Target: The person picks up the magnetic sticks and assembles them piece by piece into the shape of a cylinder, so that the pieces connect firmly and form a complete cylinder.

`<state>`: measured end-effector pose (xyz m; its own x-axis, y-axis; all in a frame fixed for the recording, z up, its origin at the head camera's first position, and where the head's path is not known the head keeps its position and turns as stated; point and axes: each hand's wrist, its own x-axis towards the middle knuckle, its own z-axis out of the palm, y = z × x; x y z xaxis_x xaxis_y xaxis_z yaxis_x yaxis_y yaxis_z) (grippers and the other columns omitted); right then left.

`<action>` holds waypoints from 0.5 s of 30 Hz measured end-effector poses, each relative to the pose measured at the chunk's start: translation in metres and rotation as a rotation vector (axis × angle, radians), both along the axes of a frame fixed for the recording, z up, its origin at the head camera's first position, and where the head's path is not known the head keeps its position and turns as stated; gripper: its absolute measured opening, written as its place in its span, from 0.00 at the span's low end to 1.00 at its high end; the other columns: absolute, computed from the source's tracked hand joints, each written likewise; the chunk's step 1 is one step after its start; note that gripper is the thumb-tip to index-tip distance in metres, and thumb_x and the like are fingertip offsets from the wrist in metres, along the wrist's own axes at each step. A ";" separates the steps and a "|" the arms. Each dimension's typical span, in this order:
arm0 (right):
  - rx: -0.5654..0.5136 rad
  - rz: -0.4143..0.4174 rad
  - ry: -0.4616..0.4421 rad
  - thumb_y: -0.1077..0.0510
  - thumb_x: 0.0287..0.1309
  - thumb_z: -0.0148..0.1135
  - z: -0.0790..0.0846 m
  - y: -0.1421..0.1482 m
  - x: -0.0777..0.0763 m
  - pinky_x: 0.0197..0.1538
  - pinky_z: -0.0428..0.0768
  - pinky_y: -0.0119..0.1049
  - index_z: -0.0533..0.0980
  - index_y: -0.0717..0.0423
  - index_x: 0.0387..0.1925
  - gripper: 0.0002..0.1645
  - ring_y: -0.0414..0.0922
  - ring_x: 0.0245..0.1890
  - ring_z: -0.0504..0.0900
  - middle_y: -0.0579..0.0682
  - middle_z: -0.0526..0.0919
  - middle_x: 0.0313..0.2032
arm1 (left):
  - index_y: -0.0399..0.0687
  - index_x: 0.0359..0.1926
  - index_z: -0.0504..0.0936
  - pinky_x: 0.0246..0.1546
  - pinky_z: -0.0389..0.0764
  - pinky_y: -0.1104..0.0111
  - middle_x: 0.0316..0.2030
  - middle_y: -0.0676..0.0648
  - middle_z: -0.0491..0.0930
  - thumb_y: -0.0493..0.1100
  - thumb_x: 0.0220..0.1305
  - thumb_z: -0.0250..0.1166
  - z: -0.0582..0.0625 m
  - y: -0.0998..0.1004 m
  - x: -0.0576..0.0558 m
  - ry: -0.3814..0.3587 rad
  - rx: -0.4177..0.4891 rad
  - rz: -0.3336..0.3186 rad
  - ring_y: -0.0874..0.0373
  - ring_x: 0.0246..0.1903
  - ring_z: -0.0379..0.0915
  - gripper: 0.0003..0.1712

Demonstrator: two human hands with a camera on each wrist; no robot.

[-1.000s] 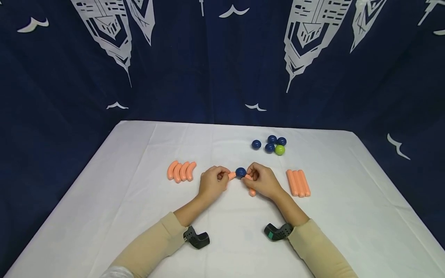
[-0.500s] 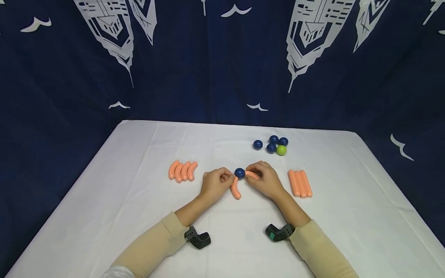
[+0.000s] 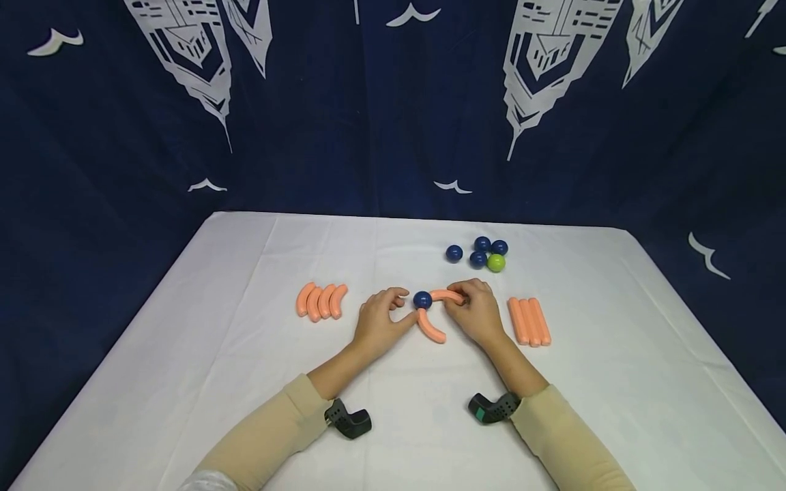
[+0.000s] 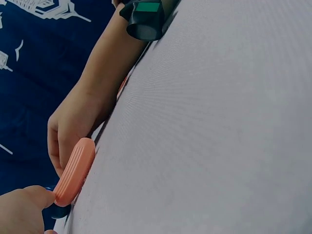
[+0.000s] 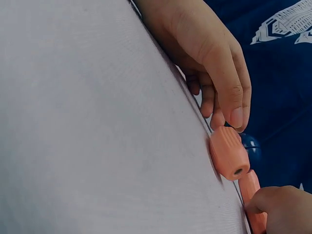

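Observation:
A dark blue ball (image 3: 422, 300) sits between the hands in the head view, with two curved orange rods meeting it. One curved rod (image 3: 447, 295) runs right from the ball, and my right hand (image 3: 477, 310) pinches its far end. The other curved rod (image 3: 432, 329) bends toward the front right; in the right wrist view its near end (image 5: 238, 171) shows a small hole. My left hand (image 3: 382, 320) stands left of the ball with fingers spread apart. Its thumb tip is at or very near the front rod beside the ball; contact is unclear.
Several curved orange rods (image 3: 322, 301) lie side by side on the left of the white tablecloth (image 3: 276, 382). Three straight orange rods (image 3: 529, 322) lie on the right. Farther back are several blue balls (image 3: 478, 260) and a green ball (image 3: 496, 263).
The left fingers have parted from their pinch. The front rod has swung toward the right. The right hand has shifted outward along its rod, which shows more of its length.

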<state>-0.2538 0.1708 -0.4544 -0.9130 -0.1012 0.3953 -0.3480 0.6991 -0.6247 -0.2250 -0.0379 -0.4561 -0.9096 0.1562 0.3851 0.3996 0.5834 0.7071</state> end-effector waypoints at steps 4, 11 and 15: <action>0.001 0.013 -0.003 0.63 0.53 0.68 0.000 0.000 0.000 0.40 0.70 0.43 0.82 0.64 0.43 0.14 0.51 0.38 0.73 0.56 0.80 0.38 | 0.45 0.48 0.81 0.43 0.69 0.60 0.36 0.50 0.79 0.48 0.58 0.71 -0.001 0.000 0.000 0.011 0.001 -0.014 0.55 0.37 0.73 0.19; 0.007 0.103 0.016 0.64 0.56 0.68 -0.001 -0.001 0.000 0.39 0.72 0.42 0.81 0.64 0.46 0.15 0.48 0.37 0.74 0.55 0.81 0.37 | 0.45 0.57 0.80 0.50 0.73 0.54 0.46 0.44 0.80 0.43 0.63 0.65 -0.001 -0.001 -0.001 0.055 0.008 -0.082 0.50 0.48 0.75 0.21; -0.002 0.155 0.014 0.64 0.57 0.68 -0.002 -0.001 0.000 0.39 0.73 0.41 0.82 0.62 0.46 0.14 0.47 0.37 0.75 0.53 0.82 0.38 | 0.46 0.60 0.78 0.55 0.71 0.52 0.51 0.42 0.78 0.41 0.65 0.62 -0.001 -0.001 -0.001 0.050 -0.004 -0.120 0.47 0.53 0.73 0.22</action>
